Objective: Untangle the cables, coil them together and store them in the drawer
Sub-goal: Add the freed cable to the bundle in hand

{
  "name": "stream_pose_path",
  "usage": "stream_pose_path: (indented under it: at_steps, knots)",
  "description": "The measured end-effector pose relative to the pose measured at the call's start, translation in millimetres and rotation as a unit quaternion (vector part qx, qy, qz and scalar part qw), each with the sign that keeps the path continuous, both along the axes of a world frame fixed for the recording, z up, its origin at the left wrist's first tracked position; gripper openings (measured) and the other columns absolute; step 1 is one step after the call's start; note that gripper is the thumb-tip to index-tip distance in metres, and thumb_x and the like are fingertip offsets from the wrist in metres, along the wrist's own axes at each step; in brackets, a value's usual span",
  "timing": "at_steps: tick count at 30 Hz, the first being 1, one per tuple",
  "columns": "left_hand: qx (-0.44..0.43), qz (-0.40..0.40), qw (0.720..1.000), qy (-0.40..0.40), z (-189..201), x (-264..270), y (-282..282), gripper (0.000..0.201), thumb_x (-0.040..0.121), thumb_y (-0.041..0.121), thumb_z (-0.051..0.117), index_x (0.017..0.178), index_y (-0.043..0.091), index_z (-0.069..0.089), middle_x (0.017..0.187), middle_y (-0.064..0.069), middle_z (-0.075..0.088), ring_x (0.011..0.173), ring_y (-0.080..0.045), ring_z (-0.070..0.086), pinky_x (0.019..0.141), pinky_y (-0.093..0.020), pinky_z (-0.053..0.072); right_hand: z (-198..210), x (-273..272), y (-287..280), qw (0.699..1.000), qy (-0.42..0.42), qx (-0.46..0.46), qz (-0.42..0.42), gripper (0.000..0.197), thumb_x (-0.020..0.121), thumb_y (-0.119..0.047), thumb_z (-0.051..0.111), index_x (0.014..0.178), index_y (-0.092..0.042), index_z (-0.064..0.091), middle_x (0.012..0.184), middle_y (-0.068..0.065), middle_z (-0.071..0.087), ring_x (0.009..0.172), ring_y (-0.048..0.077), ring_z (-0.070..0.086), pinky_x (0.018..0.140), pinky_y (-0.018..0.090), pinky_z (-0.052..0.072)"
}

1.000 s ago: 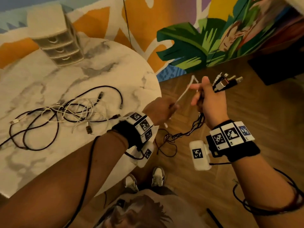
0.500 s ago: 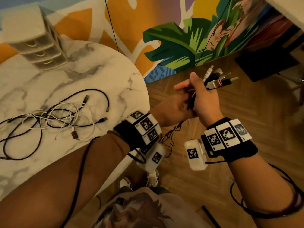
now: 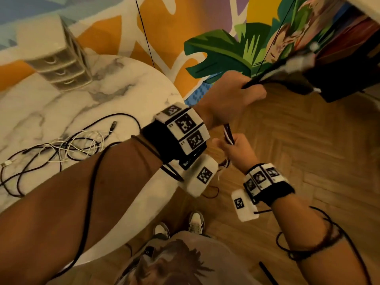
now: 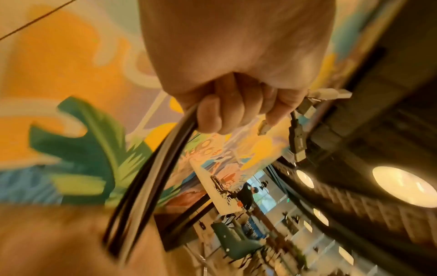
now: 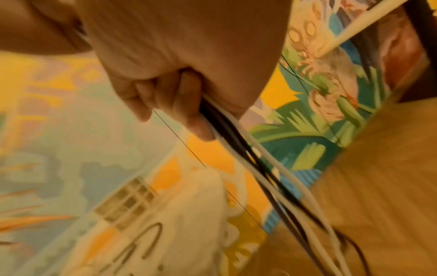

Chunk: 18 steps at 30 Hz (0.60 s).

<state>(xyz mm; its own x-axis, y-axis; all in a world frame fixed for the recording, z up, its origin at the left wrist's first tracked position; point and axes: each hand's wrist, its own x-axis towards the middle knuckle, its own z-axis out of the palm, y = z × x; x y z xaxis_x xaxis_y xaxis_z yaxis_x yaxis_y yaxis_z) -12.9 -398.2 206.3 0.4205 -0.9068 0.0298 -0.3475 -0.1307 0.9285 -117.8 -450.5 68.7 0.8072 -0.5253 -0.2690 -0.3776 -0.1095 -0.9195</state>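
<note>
My left hand (image 3: 232, 95) is raised over the floor to the right of the table, and its fist grips a bundle of black and white cables (image 3: 228, 132) just below the plug ends (image 3: 296, 62), which fan out up and right. Just underneath, my right hand (image 3: 234, 149) grips the same bundle lower down. The left wrist view shows the curled fingers (image 4: 236, 104) around the cables (image 4: 146, 177), with USB plugs (image 4: 300, 134) sticking out. In the right wrist view the cables (image 5: 260, 168) run out from the fingers (image 5: 179, 104). A second tangle of black and white cables (image 3: 67, 147) lies on the marble table (image 3: 102, 95).
A small beige drawer unit (image 3: 59, 64) with three shut drawers stands at the back left of the table. A painted mural wall rises behind. A dark box-like object (image 3: 339, 83) sits on the wood floor at the upper right. My shoes (image 3: 195, 221) are below.
The plug ends have passed from my right hand to my left, which has risen up and to the right. My right hand has dropped lower along the bundle.
</note>
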Motion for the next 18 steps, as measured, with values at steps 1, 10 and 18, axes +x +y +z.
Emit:
stream_pose_path:
  at_steps: [1,10,18]
  knots:
    - [-0.010,-0.009,0.998,-0.057,5,1,0,0.048,0.089,0.010,0.057,0.047,0.023,0.037,0.042,0.011,0.031,0.037,-0.005,0.028,0.043,-0.016,0.024,-12,2,0,0.999,0.034,0.001,-0.040,0.046,0.089,-0.024,0.062,0.054,-0.018,0.034,0.051,0.001,0.030,0.046,0.014,0.028,0.050,0.028,0.024]
    - [-0.045,-0.041,0.933,-0.354,27,13,14,0.038,0.082,0.034,0.052,0.051,0.030,0.031,0.043,0.013,0.028,0.040,-0.005,0.029,0.043,-0.016,0.021,-93,8,-2,0.945,0.197,0.234,-0.115,0.038,0.092,-0.020,0.053,0.058,-0.011,0.039,0.040,-0.001,0.032,0.030,0.012,0.028,0.032,0.018,0.021]
    - [-0.086,-0.014,0.937,-0.339,24,23,18,0.038,0.081,0.032,0.054,0.052,0.033,0.030,0.042,0.015,0.027,0.039,-0.003,0.028,0.043,-0.015,0.018,-117,-9,-21,0.945,0.305,0.004,-0.121,0.042,0.092,-0.040,0.054,0.062,-0.012,0.050,0.078,0.018,0.061,0.071,0.030,0.057,0.062,0.032,0.041]
